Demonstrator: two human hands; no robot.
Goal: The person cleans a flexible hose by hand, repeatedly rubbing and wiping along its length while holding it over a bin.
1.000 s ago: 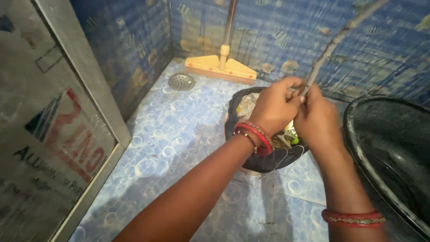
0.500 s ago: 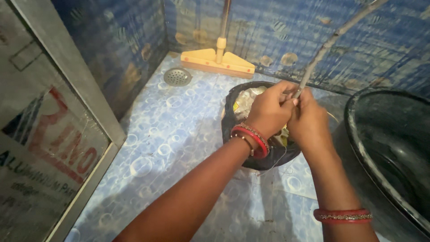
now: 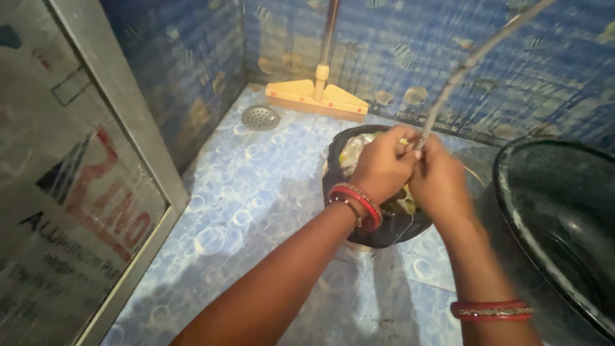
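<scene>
My left hand [image 3: 383, 165] and my right hand [image 3: 439, 181] meet over a small bin lined with a black bag [image 3: 368, 230] that holds wrappers and scraps. Both hands pinch the lower end of a thin grey stick [image 3: 467, 64] that slants up to the top right. Red bangles circle both wrists. The stick's tip is hidden between my fingers.
A yellow floor wiper [image 3: 317, 97] leans on the blue tiled back wall, beside a round metal drain [image 3: 260, 117]. A large black tub [image 3: 564, 224] stands at the right. A metal door panel [image 3: 77, 192] fills the left. The floor is blue patterned tile.
Both hands stay joined on the stick above the bin and have dropped slightly lower toward it. The view has wobbled a little.
</scene>
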